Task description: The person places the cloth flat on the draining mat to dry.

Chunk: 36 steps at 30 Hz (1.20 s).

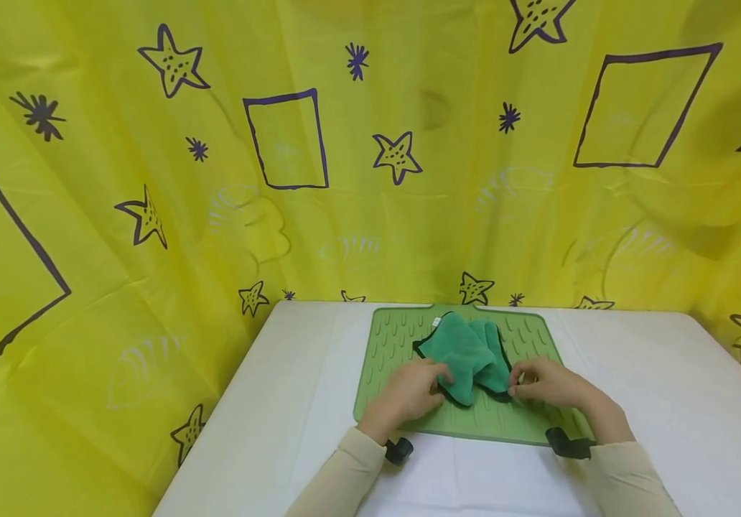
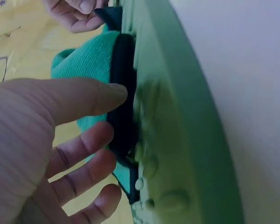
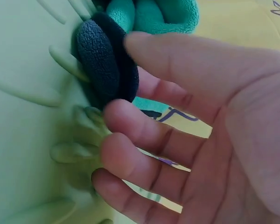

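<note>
A green cloth (image 1: 457, 352) with dark edging lies rumpled on a light green ribbed mat (image 1: 386, 345). My left hand (image 1: 412, 389) is at the cloth's near left edge. Its straight thumb reaches the dark edging (image 2: 123, 112) in the left wrist view, and the other visible fingers are loosely bent; the index finger is hidden there. At the near right corner, my right hand (image 1: 548, 384) pinches the cloth between thumb and index finger. The right wrist view shows its thumb (image 3: 154, 51) against the dark trim (image 3: 100, 60), with the remaining fingers spread loosely beside the mat.
The mat lies on a white-covered table (image 1: 629, 359). A yellow curtain (image 1: 345, 215) with stars and rectangles hangs behind the table and along its left side. Dark wrist-worn devices, one being the left one (image 1: 399, 451), sit below the hands.
</note>
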{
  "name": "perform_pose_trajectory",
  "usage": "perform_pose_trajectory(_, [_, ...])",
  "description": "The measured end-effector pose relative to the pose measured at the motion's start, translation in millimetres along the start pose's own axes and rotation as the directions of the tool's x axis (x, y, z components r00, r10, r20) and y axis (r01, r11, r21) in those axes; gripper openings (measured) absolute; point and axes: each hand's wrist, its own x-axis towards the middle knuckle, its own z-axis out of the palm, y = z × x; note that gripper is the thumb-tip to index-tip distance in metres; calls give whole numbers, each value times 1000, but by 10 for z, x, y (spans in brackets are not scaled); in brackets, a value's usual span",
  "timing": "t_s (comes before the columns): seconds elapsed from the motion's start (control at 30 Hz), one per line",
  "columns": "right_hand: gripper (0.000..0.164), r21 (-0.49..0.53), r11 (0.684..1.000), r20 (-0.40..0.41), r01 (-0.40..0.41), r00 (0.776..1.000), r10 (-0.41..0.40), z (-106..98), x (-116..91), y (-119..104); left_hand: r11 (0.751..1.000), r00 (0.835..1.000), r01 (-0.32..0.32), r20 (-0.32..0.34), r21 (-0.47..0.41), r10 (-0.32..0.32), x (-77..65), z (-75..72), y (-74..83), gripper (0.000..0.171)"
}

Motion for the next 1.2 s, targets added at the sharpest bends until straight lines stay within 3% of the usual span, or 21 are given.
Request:
perform_pose_trajectory(0.13, [13, 9, 1000, 21, 13, 1000, -13, 8, -5, -19, 994, 999, -9, -35, 111, 13, 15, 48, 67, 22])
perform_pose_trajectory(0.33, [9, -8, 1000, 3, -12, 1000, 12, 26, -9, -15, 976, 994, 36, -109, 217, -13, 30, 135, 139, 17])
perform_pose_trajectory(0.63, [8, -18, 1000, 3, -20, 1000, 20, 30, -12, -3, 967, 988, 63, -151, 248, -26, 18, 161, 201, 9])
perform_pose_trajectory(0.83, [8, -13, 1000, 6, -7, 1000, 7, 27, -11, -5, 976, 993, 26, -119, 216, 0, 8, 100, 267, 19])
perform_pose_trajectory(1.03, [8, 3, 1000, 23, -5, 1000, 5, 27, 6, 0, 986, 995, -61, -72, 153, 73, 6, 44, 353, 18])
perform_pose_trajectory(1.2, [8, 4, 1000, 28, -10, 1000, 9, 23, 22, -5, 981, 997, -70, -14, 183, 74, -3, 48, 379, 33])
